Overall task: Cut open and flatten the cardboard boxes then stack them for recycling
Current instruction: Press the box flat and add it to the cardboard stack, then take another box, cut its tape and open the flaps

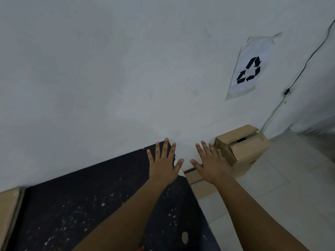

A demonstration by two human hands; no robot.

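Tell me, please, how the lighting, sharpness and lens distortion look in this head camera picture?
Head view: dim, flat, bluish light with no glare; the wide-angle lens bends the wall and tilts the recycling sign; both hands, left and right, look slightly soft; the cardboard box is sharper.

Pale wall, tiled floor, perhaps dim

Single head cam, wide-angle, looking forward and down along both forearms toward the wall. Left hand and right hand sit near frame centre, close to lens. Cardboard boxes just right of the right hand. Frame tilted, edges bowed. No second view.
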